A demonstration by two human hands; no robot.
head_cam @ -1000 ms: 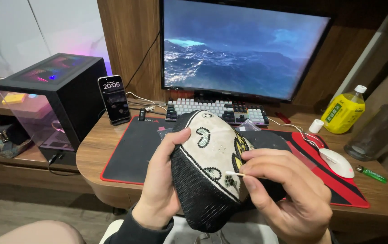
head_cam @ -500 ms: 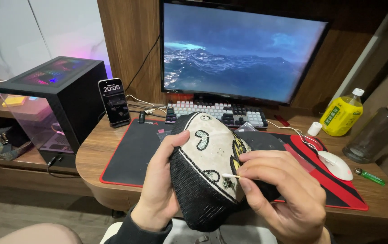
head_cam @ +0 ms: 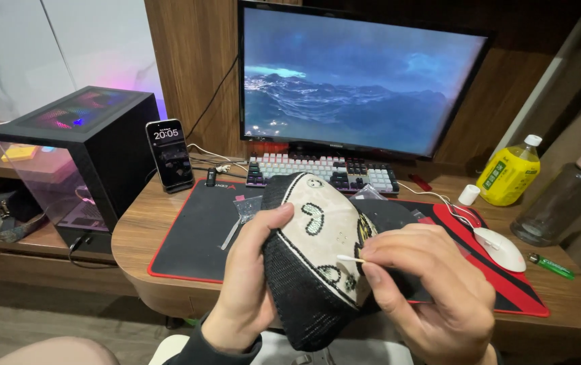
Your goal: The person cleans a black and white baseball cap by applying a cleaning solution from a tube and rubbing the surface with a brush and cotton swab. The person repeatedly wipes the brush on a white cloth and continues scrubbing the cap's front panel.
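Left hand and right hand, lower centre of frame, meeting over a knitted cap. Left hand gripping the cap's left side, thumb pressing across the cream panel, remaining fingers hidden behind the fabric. Right hand pinching a cotton swab between thumb and forefinger, other fingers curling loosely beneath. Swab lying nearly horizontal, long axis running left to right, white tip pointing toward frame left and touching the cream panel. Cap being held in the air just in front of the desk edge, long axis running from upper centre down toward the bottom edge, black ribbed band facing lower left, cream panel with dark paisley shapes facing the camera.

Behind, on the wooden desk: black mouse mat with red border; keyboard below a lit monitor; phone on a stand, centre left; black computer case, far left. At right: white mouse, yellow bottle, clear bottle, green lighter near the right edge.
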